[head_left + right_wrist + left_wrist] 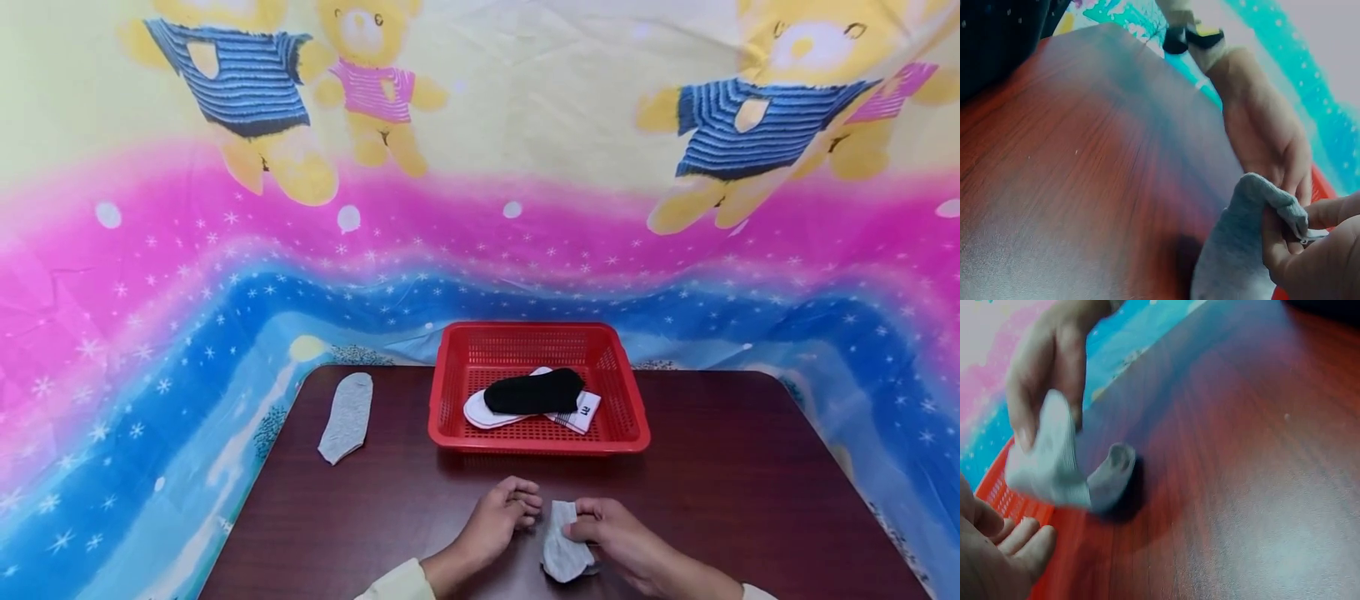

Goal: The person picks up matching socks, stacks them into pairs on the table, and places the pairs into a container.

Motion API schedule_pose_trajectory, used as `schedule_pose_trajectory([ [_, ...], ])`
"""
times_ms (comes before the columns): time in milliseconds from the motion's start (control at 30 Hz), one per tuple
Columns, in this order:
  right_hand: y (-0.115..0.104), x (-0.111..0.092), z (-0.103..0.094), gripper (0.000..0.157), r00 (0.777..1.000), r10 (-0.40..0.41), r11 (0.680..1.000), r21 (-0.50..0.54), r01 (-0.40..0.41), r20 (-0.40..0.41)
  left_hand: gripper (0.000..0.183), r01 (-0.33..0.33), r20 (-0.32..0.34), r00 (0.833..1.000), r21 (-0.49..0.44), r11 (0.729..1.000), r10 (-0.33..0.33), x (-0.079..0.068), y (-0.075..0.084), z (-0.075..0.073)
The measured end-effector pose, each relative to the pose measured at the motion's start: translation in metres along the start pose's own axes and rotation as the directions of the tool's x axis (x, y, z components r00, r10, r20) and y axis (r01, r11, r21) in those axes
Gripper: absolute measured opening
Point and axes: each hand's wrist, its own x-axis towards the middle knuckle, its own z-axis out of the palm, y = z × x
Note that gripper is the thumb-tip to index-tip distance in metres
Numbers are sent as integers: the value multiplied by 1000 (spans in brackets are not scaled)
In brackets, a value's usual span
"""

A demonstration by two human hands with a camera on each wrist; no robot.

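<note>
My right hand (pixel 618 540) pinches a light grey sock (pixel 561 552) between thumb and fingers by its edge, close over the table near the front. The sock is bent over, and part of it hangs below the fingers in the left wrist view. Just left of it, my left hand (pixel 491 523) is held with loosely bent fingers and nothing in them. A matching grey sock (pixel 350 417) lies flat at the table's left side. Inside the red basket (pixel 540 447), a black sock (pixel 528 393) lies across white socks (pixel 486 413) with dark stripes at the cuff.
The dark brown wooden table (pixel 750 467) has rounded back corners. Behind it and along its sides hangs a cloth (pixel 510 250) printed with bears and snowflakes. The basket stands at the back middle, beyond both hands.
</note>
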Motion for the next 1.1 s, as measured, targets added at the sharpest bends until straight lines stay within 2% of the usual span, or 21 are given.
schedule_pose_trajectory([
  [100, -14, -10, 4, 8, 1000, 9, 999, -31, -8, 26, 38, 6, 84, 996, -80, 997, 0, 5, -2, -6],
  [200, -26, -21, 8, 9, 998, -9, 999, -50, 12, 68, 42, 40, 177, 984, -163, 986, -11, 9, -4, -13],
  [333, -43, -35, 14, 2, 984, -53, 998, -9, 56, 170, 47, 74, 304, 953, -213, 974, -5, 11, -9, -23],
  [400, -52, -40, 16, 8, 974, -62, 998, 17, 60, 217, 49, 83, 359, 933, -217, 973, 0, 11, -10, -27],
  [500, -62, -44, 14, 17, 975, -48, 999, 20, 44, 219, 43, 122, 422, 907, -243, 962, -9, 7, -12, -30],
  [633, -64, -43, 7, 25, 989, -12, 1000, 11, 10, 147, 23, 175, 466, 884, -275, 945, -28, 2, -14, -35],
  [700, -59, -43, 2, 27, 992, -7, 1000, 10, 6, 122, 21, 182, 464, 885, -271, 945, -37, -1, -14, -39],
  [867, -46, -40, -9, 27, 995, -6, 1000, 12, 4, 100, 23, 177, 428, 902, -249, 952, -56, -8, -15, -48],
  [1000, -37, -38, -15, 26, 995, -10, 1000, 21, 8, 96, 24, 168, 412, 909, -224, 960, -62, -12, -16, -52],
  [1100, -30, -35, -20, 23, 997, -14, 1000, 20, 12, 81, 33, 156, 405, 912, -201, 967, -62, -14, -16, -55],
])
